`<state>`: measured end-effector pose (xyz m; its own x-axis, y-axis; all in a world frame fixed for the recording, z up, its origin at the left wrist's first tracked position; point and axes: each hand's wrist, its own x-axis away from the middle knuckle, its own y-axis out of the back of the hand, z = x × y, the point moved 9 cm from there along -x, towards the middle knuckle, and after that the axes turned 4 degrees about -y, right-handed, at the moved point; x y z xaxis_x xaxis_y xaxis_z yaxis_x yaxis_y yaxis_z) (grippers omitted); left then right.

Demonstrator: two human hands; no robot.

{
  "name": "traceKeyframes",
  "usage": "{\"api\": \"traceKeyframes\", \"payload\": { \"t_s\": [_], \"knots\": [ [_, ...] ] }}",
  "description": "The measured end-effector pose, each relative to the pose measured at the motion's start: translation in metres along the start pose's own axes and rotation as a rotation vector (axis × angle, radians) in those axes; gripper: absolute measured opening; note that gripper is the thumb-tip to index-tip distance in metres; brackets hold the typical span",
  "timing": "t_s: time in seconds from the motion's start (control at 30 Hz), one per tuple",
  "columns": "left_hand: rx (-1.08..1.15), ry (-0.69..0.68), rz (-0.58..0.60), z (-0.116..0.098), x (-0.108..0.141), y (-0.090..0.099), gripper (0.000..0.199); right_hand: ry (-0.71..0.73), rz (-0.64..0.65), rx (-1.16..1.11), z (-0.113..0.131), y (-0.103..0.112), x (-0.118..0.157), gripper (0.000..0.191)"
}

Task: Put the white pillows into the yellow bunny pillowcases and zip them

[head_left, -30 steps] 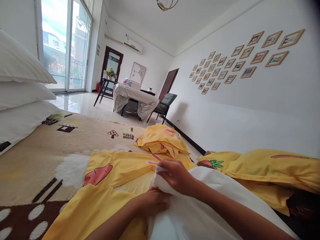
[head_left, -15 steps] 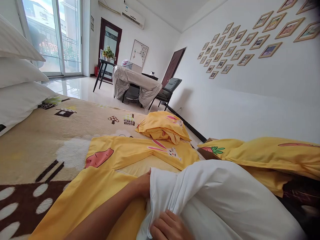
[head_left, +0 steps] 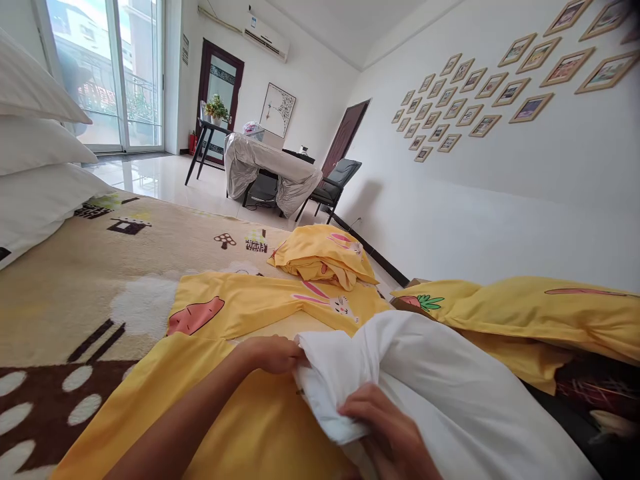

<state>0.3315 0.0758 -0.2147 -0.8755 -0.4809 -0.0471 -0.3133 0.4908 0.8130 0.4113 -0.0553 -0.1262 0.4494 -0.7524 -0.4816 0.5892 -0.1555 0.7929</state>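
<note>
A plump white pillow (head_left: 450,387) lies close to me, reaching off toward the lower right. My left hand (head_left: 277,353) pinches the far corner of its end, knuckles up. Nearer to me, my right hand (head_left: 385,423) has its fingers curled over the near part of the same end, and the fabric bunches between the two hands. Beneath them spreads a yellow pillowcase (head_left: 280,413). Its far part shows a pink carrot print (head_left: 196,316) and a rabbit print (head_left: 340,307); a paler yellow layer shows between its edges.
Folded yellow cloth (head_left: 320,250) sits beyond the pillowcase. Along the right lies a stuffed yellow pillow (head_left: 500,310). White pillows (head_left: 43,143) are stacked at left on the patterned beige blanket (head_left: 165,250). A covered table (head_left: 270,160) and a black chair (head_left: 337,180) stand farther back.
The pillow's end has lifted and twisted. My left hand has shifted slightly left and up; my right hand has moved right and up along the fabric.
</note>
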Motion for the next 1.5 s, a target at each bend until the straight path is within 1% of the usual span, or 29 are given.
{"api": "traceKeyframes", "payload": {
  "t_s": [0.03, 0.07, 0.1, 0.13, 0.2, 0.27, 0.33, 0.37, 0.43, 0.53, 0.6, 0.63, 0.67, 0.7, 0.77, 0.83, 0.87, 0.9, 0.97, 1.0, 1.03, 1.1, 1.17, 1.23, 1.27, 1.33, 1.4, 1.47, 1.5],
  "knots": [
    [0.012, -0.009, 0.013, -0.003, 0.002, 0.004, 0.043, -0.099, -0.01, -0.025, -0.01, 0.017, -0.006, 0.02],
    [0.017, -0.019, 0.019, -0.007, 0.004, 0.007, 0.047, -0.193, -0.047, -0.035, -0.021, 0.034, -0.01, 0.018],
    [0.017, -0.028, 0.012, -0.012, 0.005, 0.012, 0.046, -0.268, -0.092, -0.034, -0.029, 0.051, -0.015, 0.016],
    [0.015, -0.031, -0.016, -0.017, 0.006, 0.017, 0.043, -0.327, -0.133, -0.031, -0.037, 0.066, -0.019, 0.015],
    [0.005, -0.017, -0.142, -0.026, 0.007, 0.03, 0.043, -0.412, -0.176, -0.045, -0.05, 0.087, -0.028, 0.017],
    [-0.015, -0.011, -0.287, -0.035, 0.007, 0.042, 0.042, -0.472, -0.198, -0.098, -0.06, 0.102, -0.038, 0.022],
    [-0.048, -0.031, -0.374, -0.043, 0.007, 0.049, 0.033, -0.528, -0.21, -0.164, -0.069, 0.113, -0.048, 0.028],
    [-0.055, -0.049, -0.385, -0.046, 0.007, 0.05, 0.031, -0.553, -0.214, -0.191, -0.073, 0.117, -0.052, 0.032],
    [-0.015, -0.088, -0.367, -0.047, 0.006, 0.052, 0.031, -0.606, -0.204, -0.229, -0.081, 0.122, -0.06, 0.036],
    [0.169, -0.174, -0.324, -0.044, 0.008, 0.057, 0.034, -0.664, -0.15, -0.266, -0.088, 0.119, -0.069, 0.032],
    [0.263, -0.225, -0.272, -0.041, 0.009, 0.057, 0.035, -0.659, -0.097, -0.257, -0.088, 0.111, -0.075, 0.022],
    [0.268, -0.216, -0.233, -0.037, 0.009, 0.054, 0.034, -0.643, -0.072, -0.244, -0.086, 0.106, -0.078, 0.017],
    [0.234, -0.172, -0.188, -0.032, 0.009, 0.05, 0.032, -0.621, -0.048, -0.23, -0.084, 0.099, -0.081, 0.014],
    [0.174, -0.107, -0.14, -0.026, 0.009, 0.045, 0.03, -0.596, -0.024, -0.219, -0.08, 0.092, -0.085, 0.014],
    [0.026, 0.036, -0.066, -0.016, 0.011, 0.038, 0.022, -0.551, 0.02, -0.205, -0.072, 0.077, -0.09, 0.025],
    [-0.083, 0.124, -0.049, -0.017, 0.016, 0.038, 0.015, -0.516, 0.055, -0.193, -0.063, 0.061, -0.093, 0.035],
    [-0.092, 0.133, -0.076, -0.023, 0.018, 0.041, 0.015, -0.5, 0.067, -0.187, -0.059, 0.055, -0.093, 0.04],
    [-0.068, 0.131, -0.141, -0.032, 0.021, 0.048, 0.023, -0.484, 0.074, -0.182, -0.054, 0.049, -0.094, 0.045],
    [0.053, 0.093, -0.343, -0.05, 0.026, 0.066, 0.049, -0.436, 0.084, -0.169, -0.045, 0.04, -0.093, 0.051],
    [0.141, 0.048, -0.448, -0.059, 0.029, 0.074, 0.054, -0.403, 0.092, -0.158, -0.039, 0.036, -0.093, 0.053],
    [0.23, -0.005, -0.526, -0.067, 0.03, 0.079, 0.052, -0.363, 0.101, -0.14, -0.034, 0.032, -0.092, 0.054],
    [0.366, -0.105, -0.605, -0.078, 0.03, 0.083, 0.034, -0.278, 0.118, -0.088, -0.023, 0.026, -0.089, 0.058],
    [0.448, -0.176, -0.647, -0.082, 0.028, 0.081, 0.016, -0.206, 0.115, -0.035, -0.014, 0.023, -0.086, 0.063],
    [0.487, -0.222, -0.669, -0.082, 0.025, 0.078, 0.009, -0.154, 0.098, 0.01, -0.009, 0.024, -0.083, 0.067],
    [0.499, -0.238, -0.66, -0.083, 0.024, 0.076, 0.009, -0.133, 0.092, 0.031, -0.007, 0.025, -0.082, 0.068],
    [0.516, -0.253, -0.6, -0.085, 0.02, 0.068, 0.011, -0.097, 0.082, 0.08, -0.004, 0.027, -0.077, 0.067],
    [0.516, -0.249, -0.565, -0.088, 0.018, 0.064, 0.011, -0.07, 0.073, 0.148, -0.001, 0.028, -0.067, 0.064],
    [0.496, -0.247, -0.573, -0.09, 0.019, 0.064, 0.012, -0.061, 0.072, 0.249, 0.001, 0.027, -0.05, 0.066],
    [0.49, -0.235, -0.597, -0.089, 0.02, 0.066, 0.015, -0.066, 0.072, 0.307, 0.001, 0.025, -0.039, 0.07]
  ]
}}
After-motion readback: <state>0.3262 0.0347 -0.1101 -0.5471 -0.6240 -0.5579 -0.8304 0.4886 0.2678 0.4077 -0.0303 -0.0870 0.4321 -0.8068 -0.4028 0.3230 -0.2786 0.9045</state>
